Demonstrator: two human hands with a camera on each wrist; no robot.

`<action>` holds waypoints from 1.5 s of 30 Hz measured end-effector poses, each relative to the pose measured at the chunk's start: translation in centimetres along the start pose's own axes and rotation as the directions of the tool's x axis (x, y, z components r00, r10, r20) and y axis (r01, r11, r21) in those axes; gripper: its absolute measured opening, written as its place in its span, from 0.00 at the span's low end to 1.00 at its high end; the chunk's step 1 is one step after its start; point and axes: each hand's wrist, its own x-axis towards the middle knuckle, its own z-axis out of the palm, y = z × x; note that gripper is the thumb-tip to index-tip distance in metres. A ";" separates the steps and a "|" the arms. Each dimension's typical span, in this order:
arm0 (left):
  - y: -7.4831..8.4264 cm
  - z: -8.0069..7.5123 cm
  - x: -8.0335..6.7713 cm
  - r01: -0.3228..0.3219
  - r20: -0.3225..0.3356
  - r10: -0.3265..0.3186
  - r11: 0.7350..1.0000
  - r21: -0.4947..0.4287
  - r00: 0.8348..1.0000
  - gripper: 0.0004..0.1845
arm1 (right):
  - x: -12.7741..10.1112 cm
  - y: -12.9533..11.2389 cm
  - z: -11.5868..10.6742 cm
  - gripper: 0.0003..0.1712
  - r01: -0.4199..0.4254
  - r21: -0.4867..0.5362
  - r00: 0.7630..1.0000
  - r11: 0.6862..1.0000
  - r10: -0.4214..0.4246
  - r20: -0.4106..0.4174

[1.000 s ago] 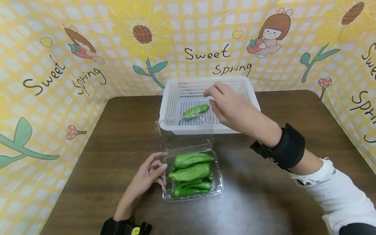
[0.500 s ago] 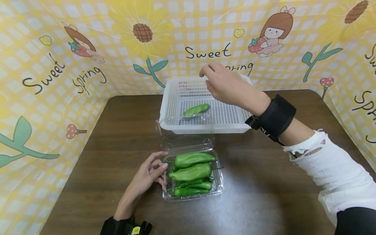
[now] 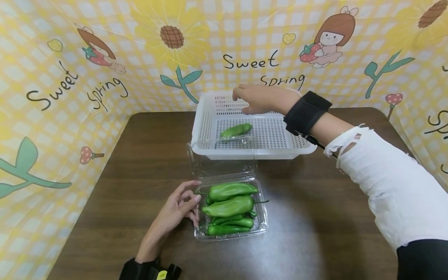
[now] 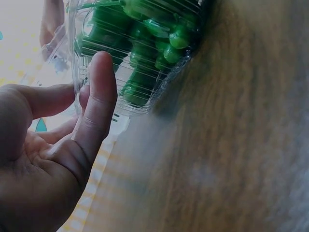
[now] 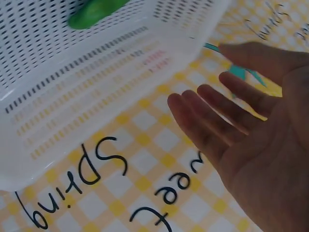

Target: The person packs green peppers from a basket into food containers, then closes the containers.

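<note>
My left hand [image 3: 176,206] holds the left side of a clear plastic clamshell box [image 3: 264,223], thumb tip right at the rim and another finger [image 4: 101,87] against the side wall. Several green peppers [image 3: 229,206] lie in the box, one stem poking past its right rim. Over the back of a white perforated basket [image 3: 280,151] hangs my right hand [image 3: 259,98], fingers loosely bent and nothing in them. A single green pepper [image 3: 236,130] lies on the basket floor, partly seen through the raised lid [image 3: 224,167]. In the right wrist view the basket's back wall [image 5: 87,106] is beside the fingers.
The dark wooden table [image 3: 150,151] carries both containers, with the box in front of the basket. A yellow checked cloth [image 3: 115,77] printed with flowers and lettering stands close behind the basket and along both sides.
My right hand has moved from over the middle of the basket up toward its back, then slightly left, its forearm swinging inward. The left hand, box and peppers have kept their places.
</note>
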 end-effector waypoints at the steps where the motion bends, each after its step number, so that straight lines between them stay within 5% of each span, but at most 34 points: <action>1: 0.0 0.0 0.0 0.000 0.000 0.000 1.000 0.000 1.000 0.25 | 0.4 0.1 0.1 0.28 -0.006 -0.003 1.000 1.000 0.006 0.022; 12: 0.2 -0.1 0.2 -0.006 0.009 0.006 1.000 0.004 1.000 0.25 | 4.2 0.7 3.3 0.35 -0.046 -0.005 0.980 0.999 0.046 0.193; 20: 0.1 0.1 0.2 -0.013 0.017 0.013 1.000 0.005 1.000 0.25 | 5.7 1.0 5.2 0.38 -0.111 -0.030 0.963 0.993 0.115 0.243; 35: 0.2 0.1 0.0 -0.002 0.005 0.002 1.000 0.005 1.000 0.25 | 6.9 1.6 8.3 0.28 -0.031 -0.012 0.981 0.999 0.033 0.189; 45: 0.0 0.0 0.1 -0.006 0.004 0.006 1.000 0.011 1.000 0.25 | 7.0 1.3 8.9 0.27 -0.068 -0.041 0.978 0.997 0.075 0.195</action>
